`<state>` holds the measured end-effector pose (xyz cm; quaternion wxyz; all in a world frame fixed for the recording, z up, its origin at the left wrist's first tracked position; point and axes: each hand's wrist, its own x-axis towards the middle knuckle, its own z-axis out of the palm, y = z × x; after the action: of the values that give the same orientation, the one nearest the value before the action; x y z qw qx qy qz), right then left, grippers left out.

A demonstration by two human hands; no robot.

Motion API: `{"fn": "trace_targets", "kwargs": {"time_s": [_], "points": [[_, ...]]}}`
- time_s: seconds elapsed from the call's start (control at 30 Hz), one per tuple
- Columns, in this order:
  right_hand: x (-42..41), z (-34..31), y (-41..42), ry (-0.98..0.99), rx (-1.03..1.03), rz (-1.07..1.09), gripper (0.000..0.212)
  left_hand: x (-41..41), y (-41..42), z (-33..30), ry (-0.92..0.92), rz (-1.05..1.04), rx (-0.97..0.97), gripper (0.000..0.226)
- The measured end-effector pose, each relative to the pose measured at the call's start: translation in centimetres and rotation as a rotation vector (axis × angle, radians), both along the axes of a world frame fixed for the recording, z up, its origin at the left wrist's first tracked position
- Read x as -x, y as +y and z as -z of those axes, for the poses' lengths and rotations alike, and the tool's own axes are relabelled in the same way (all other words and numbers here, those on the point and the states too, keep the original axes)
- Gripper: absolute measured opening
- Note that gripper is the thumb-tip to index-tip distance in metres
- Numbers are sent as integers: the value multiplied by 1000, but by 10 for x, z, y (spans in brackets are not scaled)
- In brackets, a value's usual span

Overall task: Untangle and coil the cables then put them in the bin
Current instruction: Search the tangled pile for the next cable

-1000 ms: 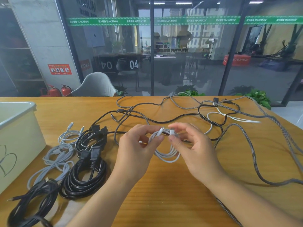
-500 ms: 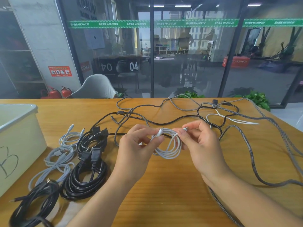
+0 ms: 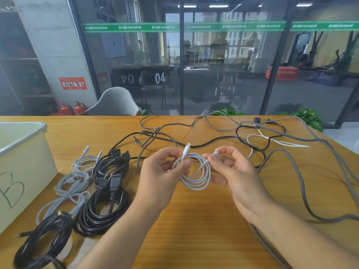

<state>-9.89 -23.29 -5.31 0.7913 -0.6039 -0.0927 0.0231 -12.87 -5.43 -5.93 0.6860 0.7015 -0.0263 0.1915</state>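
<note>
Hanging between both hands' grips: white cable [image 3: 196,171].

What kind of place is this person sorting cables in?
Probably an office or shared workspace. A long wooden table stands against a glass partition with a green MAXIMUM stripe. Behind the glass is a dark desk numbered 04. Red fire extinguishers stand by the wall.

Your left hand [image 3: 165,171] hides part of the white coil [image 3: 196,171] — its grip point can't be seen. The bin [image 3: 23,152] runs off the left edge, and the braided cable [image 3: 303,191] off the right.
</note>
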Motion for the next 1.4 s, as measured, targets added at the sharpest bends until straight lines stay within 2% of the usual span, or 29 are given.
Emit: {"fn": "trace_targets", "kwargs": {"time_s": [0.07,0.2,0.33,0.5,0.67,0.77,0.87,1.0,1.07,1.17,1.3,1.4], "points": [[-1,3,0,7,9,-1,28,0,-1,-1,49,51,78,28],[-6,4,-3,79,-58,-16,34,-1,-1,-4,134,171,274,33],[-9,6,-3,172,-261,-19,13,-1,-7,-3,157,290,416,41],[-7,4,-3,127,-216,-62,14,-1,-10,0,122,293,351,38],[1,3,1,2,38,-185,12,1,-8,-2,141,260,330,31],[6,4,5,-100,170,-258,27,1,-8,-1,154,237,294,22],[10,6,5,-172,267,-305,35,0,-4,0,158,213,216,27],[13,7,6,-243,248,-319,44,1,-4,0,146,213,97,43],[13,7,8,-312,264,-245,33,3,-8,0,137,219,77,40],[12,10,11,-338,221,-116,17,6,-13,-1,135,267,155,29],[10,11,12,-263,81,-36,16,7,-18,-4,136,370,346,44],[11,12,12,-197,29,-83,16,9,-24,-4,135,328,420,44]]}}
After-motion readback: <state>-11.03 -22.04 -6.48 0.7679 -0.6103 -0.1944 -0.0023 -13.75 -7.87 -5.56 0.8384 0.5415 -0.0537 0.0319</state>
